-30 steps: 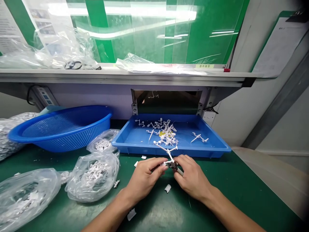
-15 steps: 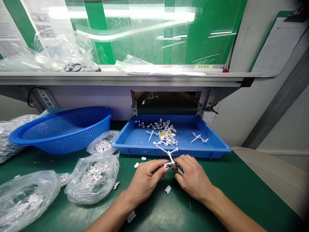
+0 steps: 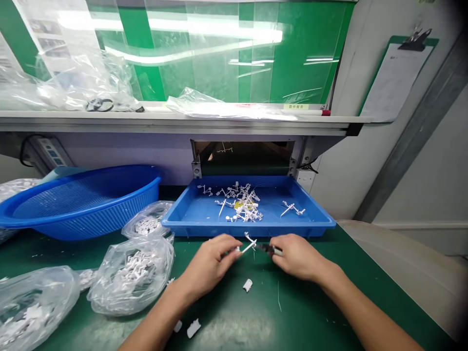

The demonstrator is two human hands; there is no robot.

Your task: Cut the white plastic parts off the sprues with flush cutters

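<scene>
My left hand [image 3: 215,259] pinches a branching white plastic sprue [image 3: 250,246] between thumb and fingertips, just below the centre of the frame. My right hand [image 3: 300,257], to the right of it, is closed round a pair of nippers [image 3: 269,249], dark tips pointing left at the sprue; I can't tell whether they touch it. The sprue is slim and plain white, a straight rod slanting up to the right with a shorter arm crossing near its top.

Under my wrists lies a dark green tabletop [image 3: 292,321], shiny at the bottom centre, with a small white part [image 3: 247,285] below my hands. Just beyond, at centre, a blue tray [image 3: 248,231] bears a tangle of more sprues [image 3: 246,207]. Clear bags [image 3: 133,279] of white parts fill the lower left, a blue plastic basket [image 3: 106,214] behind them. A pale shelf [image 3: 164,126] spans the frame under a green board [image 3: 307,58]; a clipboard [image 3: 395,83] hangs upper right on a whitish wall [image 3: 351,165].
</scene>
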